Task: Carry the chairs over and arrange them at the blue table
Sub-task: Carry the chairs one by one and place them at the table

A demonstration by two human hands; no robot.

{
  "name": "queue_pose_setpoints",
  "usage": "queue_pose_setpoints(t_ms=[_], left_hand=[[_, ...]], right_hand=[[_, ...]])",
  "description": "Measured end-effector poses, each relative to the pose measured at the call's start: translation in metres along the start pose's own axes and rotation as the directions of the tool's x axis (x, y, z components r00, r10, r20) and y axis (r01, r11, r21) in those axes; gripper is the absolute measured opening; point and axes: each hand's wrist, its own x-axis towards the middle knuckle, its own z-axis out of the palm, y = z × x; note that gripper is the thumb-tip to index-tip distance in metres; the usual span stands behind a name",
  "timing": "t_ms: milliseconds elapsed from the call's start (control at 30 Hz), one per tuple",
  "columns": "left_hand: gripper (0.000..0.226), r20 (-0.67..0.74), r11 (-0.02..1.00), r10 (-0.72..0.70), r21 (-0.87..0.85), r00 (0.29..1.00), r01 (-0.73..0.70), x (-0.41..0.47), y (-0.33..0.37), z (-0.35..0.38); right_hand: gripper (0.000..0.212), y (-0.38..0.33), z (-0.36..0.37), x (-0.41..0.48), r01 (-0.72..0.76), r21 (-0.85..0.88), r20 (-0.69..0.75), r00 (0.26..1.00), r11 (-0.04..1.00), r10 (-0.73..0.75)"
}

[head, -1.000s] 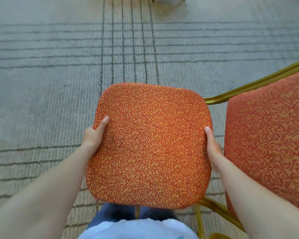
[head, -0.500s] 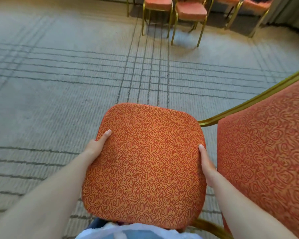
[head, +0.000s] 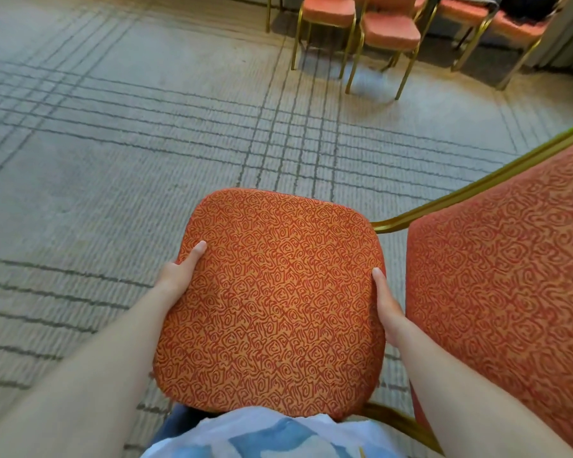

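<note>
Head, chair (head: 272,302) between left hand (head: 178,276), right hand (head: 387,307)

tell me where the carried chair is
Low centre of the head view, the chair is held between the left hand and right hand, above the carpet.

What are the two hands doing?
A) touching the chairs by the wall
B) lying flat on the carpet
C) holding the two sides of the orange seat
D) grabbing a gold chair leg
C: the left hand grips the left edge of the orange chair seat and the right hand grips its right edge, with the thumbs on top.
</note>
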Motion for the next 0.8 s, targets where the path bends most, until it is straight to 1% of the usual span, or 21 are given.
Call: queue_pose_setpoints(t_ms=[33,67,100,167,233,300,400,567,633,667,733,767,800], left_hand=[[0.089,-0.002,1.000,0.002,-0.013,1.000,-0.002,0.003,0.002,-0.002],[0.086,-0.003,1.000,-0.004,-0.016,1.000,0.004,0.007,0.003,-0.004],[0.085,-0.004,1.000,-0.009,-0.011,1.000,0.009,0.012,0.005,-0.008],[0.088,0.000,1.000,-0.021,-0.009,1.000,0.021,0.022,0.011,-0.020],[0.094,-0.001,0.999,-0.029,-0.025,1.000,0.029,0.034,0.019,-0.034],[0.096,-0.007,0.999,-0.039,-0.038,0.999,0.038,0.050,0.027,-0.050],[0.091,-0.034,0.999,-0.023,-0.041,0.999,0.021,0.074,0.037,-0.076],[0.088,-0.075,0.996,0.005,-0.093,0.997,-0.012,0.113,0.056,-0.131],[0.088,-0.111,0.992,0.016,-0.126,0.994,-0.030,0.129,0.064,-0.155],[0.088,-0.132,0.990,0.027,-0.135,0.991,-0.045,0.135,0.068,-0.166],[0.088,-0.178,0.988,0.039,-0.139,0.983,-0.064,0.149,0.075,-0.187],[0.088,-0.195,0.986,0.042,-0.152,0.980,-0.073,0.157,0.079,-0.198],[0.086,-0.209,0.984,0.047,-0.156,0.977,-0.081,0.162,0.082,-0.206]], right_hand=[[0.111,-0.005,0.006,0.001,0.013,-0.013,-0.006,1.000,1.000,-0.013],[0.107,-0.009,0.010,0.003,0.019,-0.024,-0.002,1.000,1.000,-0.019],[0.110,-0.015,0.017,0.005,0.022,-0.037,0.001,1.000,0.999,-0.022],[0.126,-0.026,0.033,0.012,0.020,-0.049,0.008,1.000,0.999,-0.020],[0.133,-0.038,0.050,0.019,0.026,-0.056,0.019,1.000,0.998,-0.025],[0.131,-0.054,0.072,0.022,0.049,-0.058,0.038,0.998,0.997,-0.047],[0.125,-0.077,0.109,0.024,0.087,-0.065,0.064,0.994,0.994,-0.083],[0.134,-0.118,0.181,0.034,0.138,-0.092,0.127,0.984,0.986,-0.126],[0.132,-0.140,0.212,0.037,0.167,-0.111,0.157,0.976,0.980,-0.149],[0.127,-0.153,0.229,0.037,0.186,-0.120,0.178,0.970,0.975,-0.163],[0.107,-0.177,0.261,0.030,0.233,-0.139,0.224,0.954,0.963,-0.198],[0.101,-0.190,0.277,0.027,0.251,-0.148,0.237,0.948,0.957,-0.212],[0.102,-0.199,0.289,0.025,0.263,-0.157,0.247,0.944,0.952,-0.220]])
